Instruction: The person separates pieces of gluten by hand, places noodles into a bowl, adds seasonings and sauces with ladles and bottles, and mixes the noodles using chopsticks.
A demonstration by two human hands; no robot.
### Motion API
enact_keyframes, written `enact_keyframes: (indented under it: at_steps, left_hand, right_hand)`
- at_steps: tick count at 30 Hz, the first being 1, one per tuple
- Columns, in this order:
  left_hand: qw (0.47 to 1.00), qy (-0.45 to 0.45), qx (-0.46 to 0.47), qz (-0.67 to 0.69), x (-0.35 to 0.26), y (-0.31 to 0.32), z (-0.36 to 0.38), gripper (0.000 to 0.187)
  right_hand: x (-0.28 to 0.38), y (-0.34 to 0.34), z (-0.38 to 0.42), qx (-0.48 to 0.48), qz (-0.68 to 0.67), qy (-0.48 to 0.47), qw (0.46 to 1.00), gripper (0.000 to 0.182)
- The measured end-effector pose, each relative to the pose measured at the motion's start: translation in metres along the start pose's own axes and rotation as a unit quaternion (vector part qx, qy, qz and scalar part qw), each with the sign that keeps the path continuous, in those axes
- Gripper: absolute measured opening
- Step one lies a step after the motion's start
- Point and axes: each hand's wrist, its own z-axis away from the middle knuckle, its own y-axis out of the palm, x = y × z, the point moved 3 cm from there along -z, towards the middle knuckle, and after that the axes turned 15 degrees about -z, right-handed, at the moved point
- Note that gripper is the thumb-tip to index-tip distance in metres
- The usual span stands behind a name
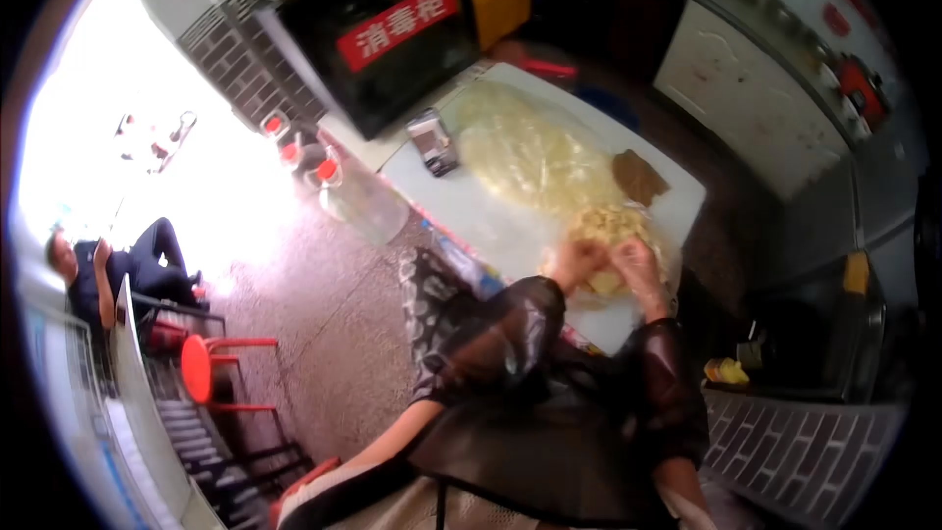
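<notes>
Over a heap of pale yellow pieces (610, 223) at the near right end of the white table (471, 201), my two hands work close together. My left hand (581, 263) has its fingers drawn together. Beside it, my right hand (636, 261) is closed too, its fingertips almost meeting the left ones. Whatever is pinched between them is too small and blurred to name. A large translucent yellowish plastic sheet or bag (530, 152) is spread out beyond the heap. Next to the heap lies a flat brown piece (640, 178).
A small dark box (433, 142) rests on the table's left side. Clear jugs with red caps (361, 201) stand on the floor beside it. Behind is a black cabinet (383, 34). At far left, a person (123, 275) sits near a red stool (199, 369).
</notes>
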Motion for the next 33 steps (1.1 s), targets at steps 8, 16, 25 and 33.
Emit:
enact_keyframes:
  at_steps: [8,16,25,33]
  left_hand:
    - [0.962,0.093,-0.063,-0.247,0.013,-0.024,-0.019,0.028]
    - [0.962,0.135,-0.017,-0.235,-0.048,-0.027,0.042,0.026]
    - [0.980,-0.083,-0.029,-0.180,0.033,-0.110,0.104,0.020]
    - [0.867,0.105,0.175,-0.455,0.106,-0.053,0.096,0.032]
  right_hand:
    - [0.040,-0.035,0.007,-0.152,0.151,0.059,0.975,0.031]
    - [0.062,-0.014,0.054,-0.136,0.397,-0.060,0.906,0.035]
    - [0.047,0.001,0.097,-0.159,0.292,-0.045,0.942,0.018]
    - [0.038,0.030,0.075,-0.151,0.223,-0.031,0.963,0.018]
